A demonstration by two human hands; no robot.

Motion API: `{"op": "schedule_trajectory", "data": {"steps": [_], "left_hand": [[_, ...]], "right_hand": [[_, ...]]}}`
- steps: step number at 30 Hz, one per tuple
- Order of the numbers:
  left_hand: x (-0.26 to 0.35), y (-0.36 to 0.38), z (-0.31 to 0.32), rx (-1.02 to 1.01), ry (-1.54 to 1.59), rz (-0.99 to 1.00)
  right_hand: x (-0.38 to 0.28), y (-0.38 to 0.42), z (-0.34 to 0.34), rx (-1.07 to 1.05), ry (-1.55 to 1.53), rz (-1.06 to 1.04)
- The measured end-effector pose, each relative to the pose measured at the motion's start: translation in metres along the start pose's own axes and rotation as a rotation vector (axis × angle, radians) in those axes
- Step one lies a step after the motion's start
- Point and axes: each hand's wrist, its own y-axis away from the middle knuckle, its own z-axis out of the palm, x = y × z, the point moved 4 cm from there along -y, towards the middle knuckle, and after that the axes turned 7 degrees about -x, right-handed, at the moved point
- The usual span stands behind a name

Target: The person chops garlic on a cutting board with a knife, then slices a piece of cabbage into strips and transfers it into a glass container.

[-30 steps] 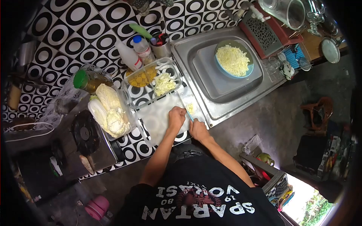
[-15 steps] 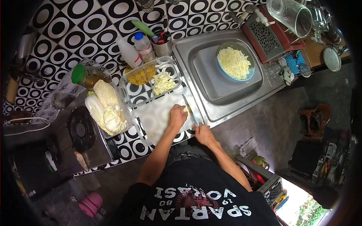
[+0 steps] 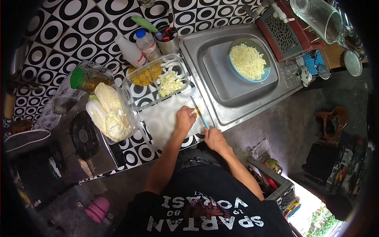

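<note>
My right hand [image 3: 216, 140] is closed around the blue handle of a knife [image 3: 199, 113], its blade pointing away from me across the translucent cutting board [image 3: 160, 125]. Right beside the blade, the fingers of my left hand [image 3: 185, 119] are bent and pressed on a small pale vegetable piece [image 3: 194, 112], mostly covered by the fingertips. Behind the board stands a clear divided container [image 3: 138, 106] with yellow-orange round slices [image 3: 146, 76], chopped pale pieces [image 3: 169, 83] and some white pieces in separate compartments.
Right of the board, a blue bowl [image 3: 238, 75] of chopped pale vegetable sits in the steel sink [image 3: 215, 93]. At left are a tub with napa cabbage [image 3: 108, 112], a green-lidded jar [image 3: 79, 78] and a stove burner [image 3: 83, 134]. Bottles [image 3: 148, 46] stand against the tiled wall.
The view has shifted slightly. The knife and both hands stay in nearly the same place over the board, with my left fingers still against the pale piece.
</note>
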Motion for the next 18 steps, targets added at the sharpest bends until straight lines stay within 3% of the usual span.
{"op": "schedule_trajectory", "data": {"steps": [18], "left_hand": [[-0.008,-0.002,0.001,-0.001,0.052,0.006]], "right_hand": [[0.022,-0.025,0.046,0.145,-0.019,-0.024]]}}
